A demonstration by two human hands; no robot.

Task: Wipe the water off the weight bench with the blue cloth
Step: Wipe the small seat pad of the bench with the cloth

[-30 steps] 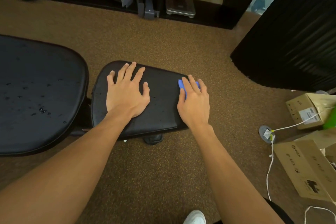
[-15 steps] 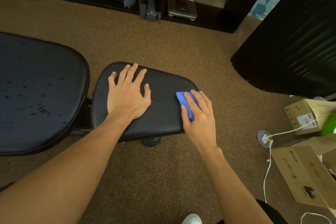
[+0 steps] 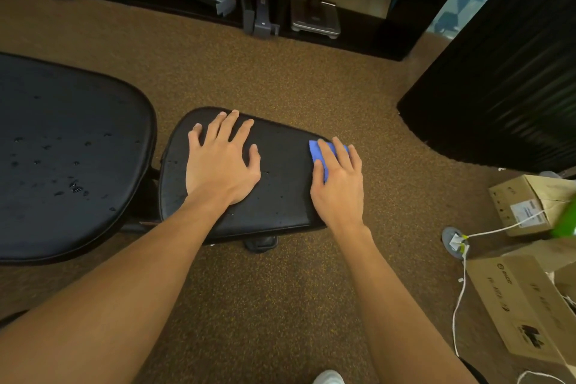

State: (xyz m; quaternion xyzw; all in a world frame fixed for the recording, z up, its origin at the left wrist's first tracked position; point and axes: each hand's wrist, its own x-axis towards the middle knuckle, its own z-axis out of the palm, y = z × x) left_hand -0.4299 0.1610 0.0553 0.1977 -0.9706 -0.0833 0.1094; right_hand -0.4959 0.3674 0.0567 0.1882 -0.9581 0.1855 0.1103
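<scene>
The weight bench has two black padded parts: a small seat pad [image 3: 280, 184] in the middle and a large back pad [image 3: 68, 153] at the left, dotted with water drops. My left hand [image 3: 223, 162] lies flat with spread fingers on the seat pad's left half. My right hand [image 3: 338, 179] presses the folded blue cloth [image 3: 318, 154] flat against the seat pad's right end with straight fingers. Most of the cloth is hidden under that hand. A few small drops show on the seat pad between my hands.
Brown carpet surrounds the bench. Cardboard boxes [image 3: 530, 299] and a white cable [image 3: 461, 290] lie at the right. A black ribbed panel [image 3: 505, 87] stands at the far right. Dark shelving with a scale [image 3: 314, 22] runs along the back. My white shoe [image 3: 328, 377] shows at the bottom.
My right hand slid the blue cloth toward me and off to the seat pad's right edge, then back up along the right end. My left hand stayed flat on the pad.
</scene>
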